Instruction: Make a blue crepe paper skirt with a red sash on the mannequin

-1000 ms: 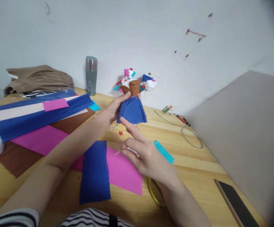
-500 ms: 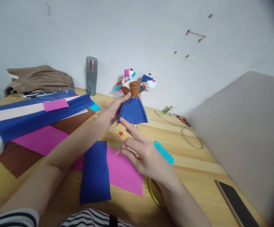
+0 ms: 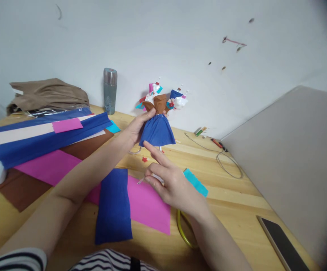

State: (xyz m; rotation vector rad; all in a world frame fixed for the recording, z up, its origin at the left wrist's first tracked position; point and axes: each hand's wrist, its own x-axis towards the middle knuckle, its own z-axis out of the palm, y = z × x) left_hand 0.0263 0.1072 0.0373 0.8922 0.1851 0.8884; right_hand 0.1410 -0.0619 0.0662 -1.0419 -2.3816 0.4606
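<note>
My left hand (image 3: 142,124) grips a small paper bouquet by its neck, just above a flared blue crepe paper skirt (image 3: 158,131). Brown paper (image 3: 160,103) wraps the upper part, and white, pink, red and teal decorations stick out around it. A short white stem shows below the skirt. My right hand (image 3: 170,180) is lower and nearer, its index finger stretched to the skirt's lower left edge; whether it touches cannot be told. Between its thumb and curled fingers is a thin pale stick (image 3: 140,181), partly hidden. Beneath lie a blue paper strip (image 3: 114,207) and a magenta sheet (image 3: 149,207).
Crepe paper strips (image 3: 53,139) pile up on the left near a brown cloth (image 3: 47,94). A flask (image 3: 110,92) stands by the wall. Yellow-handled scissors, seemingly (image 3: 183,229), a teal strip (image 3: 195,183), a cable (image 3: 228,169) and a phone (image 3: 282,241) lie rightward.
The bouquet in my left hand has turned and shifted slightly left, showing more of its white stem. My right hand has barely moved.
</note>
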